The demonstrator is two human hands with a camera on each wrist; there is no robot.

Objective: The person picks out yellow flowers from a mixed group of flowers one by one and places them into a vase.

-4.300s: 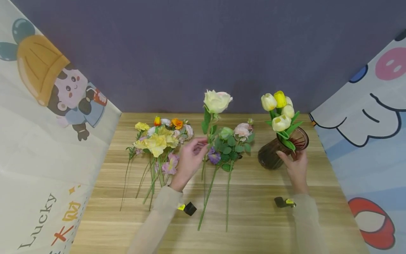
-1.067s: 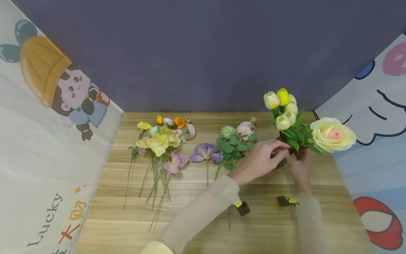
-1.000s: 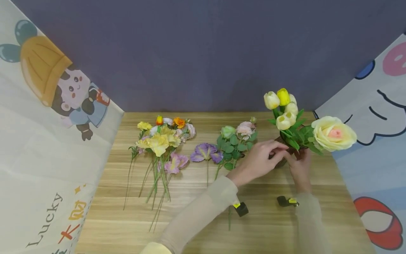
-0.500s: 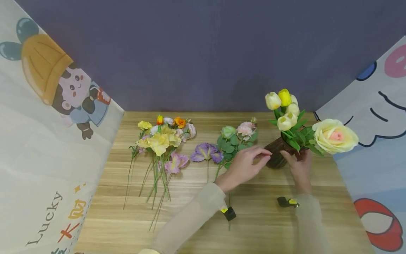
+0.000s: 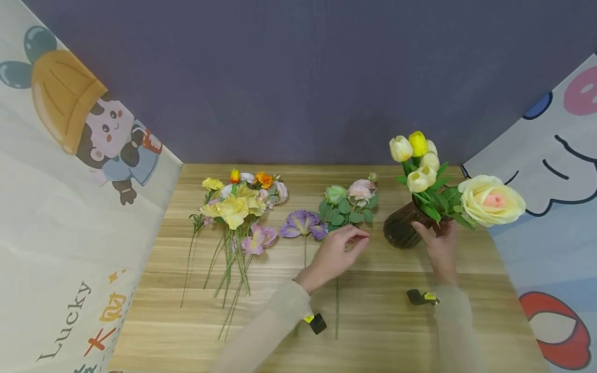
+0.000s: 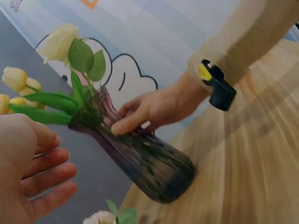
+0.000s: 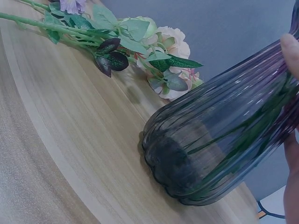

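Note:
My right hand (image 5: pixel 440 247) grips the ribbed, purple-brown glass vase (image 5: pixel 401 228) near its neck, thumb in front. White and yellow tulips (image 5: pixel 417 179) stand in it, and a large cream rose (image 5: pixel 492 201) with a pink centre leans out to the right. In the right wrist view, green stems show through the glass and the vase base (image 7: pixel 173 163) is at the tabletop. My left hand (image 5: pixel 332 256) hovers left of the vase with relaxed fingers and holds nothing. It is nearest the pink rose spray (image 5: pixel 361 190) and green flower (image 5: pixel 335 194), covering part of their stems.
A purple iris-like flower (image 5: pixel 300 224) lies left of my left hand. Farther left is a loose pile of yellow flowers (image 5: pixel 231 211), with orange, white and pink ones around it, stems toward me. A dark partition (image 5: pixel 298 93) closes the table's back; printed cloths flank both sides.
My left hand has carried the cream rose from the middle into the vase, let go of it, and moved back left. My right hand stays on the vase.

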